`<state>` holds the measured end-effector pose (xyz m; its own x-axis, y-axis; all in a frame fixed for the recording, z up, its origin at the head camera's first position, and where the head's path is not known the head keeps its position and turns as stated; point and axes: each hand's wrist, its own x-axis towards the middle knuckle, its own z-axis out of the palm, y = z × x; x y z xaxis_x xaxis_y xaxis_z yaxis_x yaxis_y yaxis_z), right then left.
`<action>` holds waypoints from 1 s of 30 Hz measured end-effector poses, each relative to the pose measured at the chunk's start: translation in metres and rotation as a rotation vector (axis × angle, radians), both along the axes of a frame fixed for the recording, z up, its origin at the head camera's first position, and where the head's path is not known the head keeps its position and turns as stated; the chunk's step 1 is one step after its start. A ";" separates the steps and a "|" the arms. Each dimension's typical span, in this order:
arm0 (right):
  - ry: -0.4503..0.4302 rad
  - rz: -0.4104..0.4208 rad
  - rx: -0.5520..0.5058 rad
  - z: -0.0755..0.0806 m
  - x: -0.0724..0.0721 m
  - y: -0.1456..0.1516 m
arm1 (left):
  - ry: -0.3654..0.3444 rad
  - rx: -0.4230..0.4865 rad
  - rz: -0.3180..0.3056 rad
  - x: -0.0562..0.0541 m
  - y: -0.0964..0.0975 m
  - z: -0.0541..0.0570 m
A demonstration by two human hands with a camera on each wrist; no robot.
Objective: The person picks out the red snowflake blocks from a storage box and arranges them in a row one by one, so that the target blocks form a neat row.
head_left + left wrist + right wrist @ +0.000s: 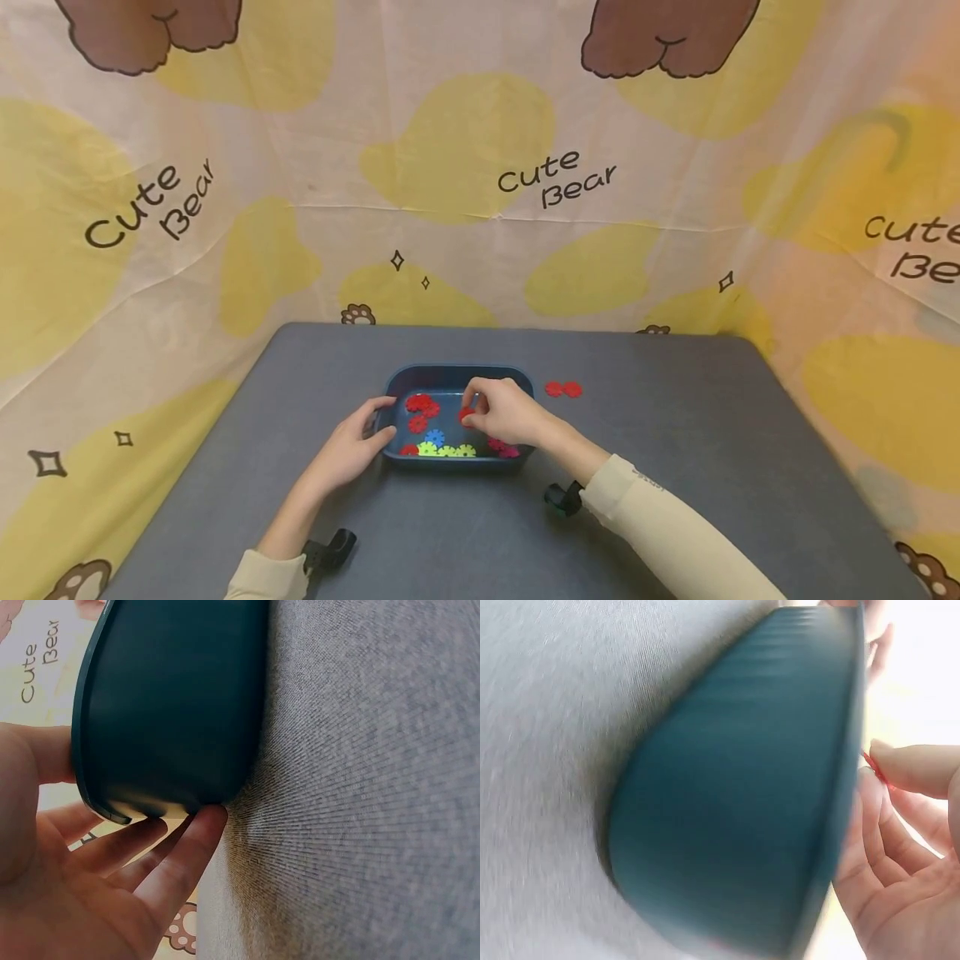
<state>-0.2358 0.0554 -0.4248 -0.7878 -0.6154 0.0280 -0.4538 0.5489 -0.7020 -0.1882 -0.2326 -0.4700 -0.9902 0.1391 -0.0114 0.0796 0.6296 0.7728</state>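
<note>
A dark blue-green plastic bin (457,462) stands on the table, holding several notched, flower-shaped plastic discs. My left hand (352,446) grips the bin's left end; in the left wrist view its thumb is at the rim and its fingers lie against the outer wall (172,697). Over the bin's right half, my right hand (508,414) pinches a red disc (467,416) between thumb and fingers. In the right wrist view, the bin's edge partly hides that disc (874,766). Red discs (422,406) lie at the bin's left, near a blue disc (435,437).
Yellow-green discs (447,451) line the bin's near side, with pink discs (504,448) in the near right corner. Two red discs (563,389) lie side by side on the grey table (675,433), right of the bin. Printed cloth (450,250) hangs around the table.
</note>
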 end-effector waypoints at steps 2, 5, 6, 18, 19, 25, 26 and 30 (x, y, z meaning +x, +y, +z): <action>0.025 -0.001 -0.006 0.004 0.001 0.005 | 0.000 0.001 0.002 0.000 0.000 0.000; 0.052 -0.013 -0.010 0.009 0.001 0.013 | -0.005 -0.007 0.007 0.000 0.000 0.000; 0.054 -0.017 -0.015 0.010 0.002 0.016 | -0.007 -0.010 0.008 0.001 0.000 0.000; 0.106 -0.100 -0.091 0.011 -0.005 0.048 | 0.000 -0.012 0.007 0.001 -0.002 -0.001; 0.114 -0.115 -0.089 0.010 -0.007 0.052 | 0.004 -0.014 0.006 0.001 -0.002 -0.001; 0.135 -0.213 -0.096 0.005 -0.015 0.075 | 0.022 -0.022 0.013 -0.002 -0.001 -0.004; 0.134 -0.225 -0.103 0.004 -0.016 0.079 | 0.023 -0.024 0.014 -0.002 -0.001 -0.004; 0.124 -0.277 -0.117 -0.001 -0.022 0.095 | 0.024 -0.024 0.013 -0.002 -0.001 -0.005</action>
<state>-0.2574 0.1507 -0.4262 -0.9111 -0.3646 0.1923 -0.3843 0.5825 -0.7162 -0.1901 -0.2337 -0.4745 -0.9919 0.1265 0.0087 0.0894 0.6490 0.7555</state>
